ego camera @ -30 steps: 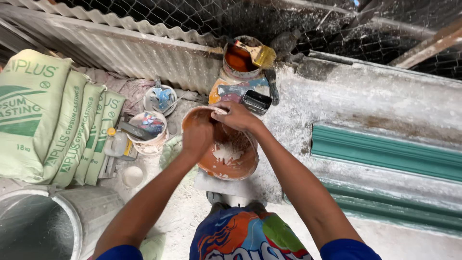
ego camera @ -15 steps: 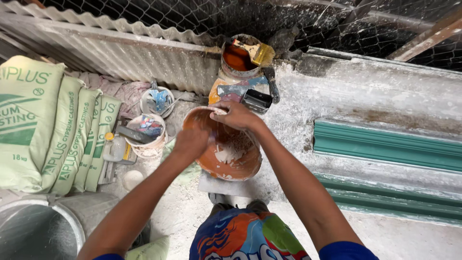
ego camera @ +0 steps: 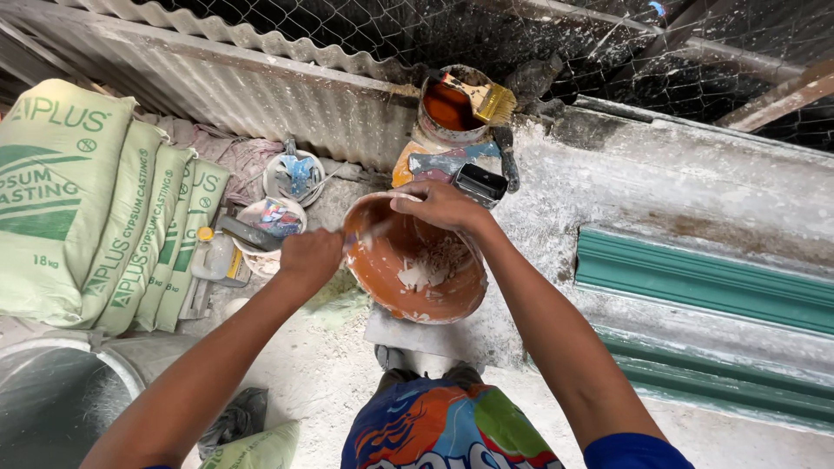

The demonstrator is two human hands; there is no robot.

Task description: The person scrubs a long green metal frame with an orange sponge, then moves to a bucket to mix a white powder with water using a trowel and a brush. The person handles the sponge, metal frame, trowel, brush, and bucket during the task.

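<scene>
While the right hand [ego camera: 439,205] clasps the orange bowl's [ego camera: 382,278] rim, the left hand [ego camera: 310,257] fists a scraper [ego camera: 369,234].

Orange plastic bowl [ego camera: 415,265], smooth-walled, its inside smeared and crusted with matt white plaster. Behind it, a corrugated metal sheet [ego camera: 261,95], dull grey and dusted white, and thin wire mesh [ego camera: 365,30]. Left, woven plastic sacks [ego camera: 95,200], pale green with a slight sheen. A paint tin [ego camera: 447,108] holds glossy orange-brown liquid; across its rim lies a brush [ego camera: 482,97] with a pale wooden handle and yellowish bristles. Right, a rough, plaster-caked ledge [ego camera: 678,187] and a moulded green strip [ego camera: 704,282], smooth and satin. The floor [ego camera: 321,365] is gritty and powder-coated.
</scene>
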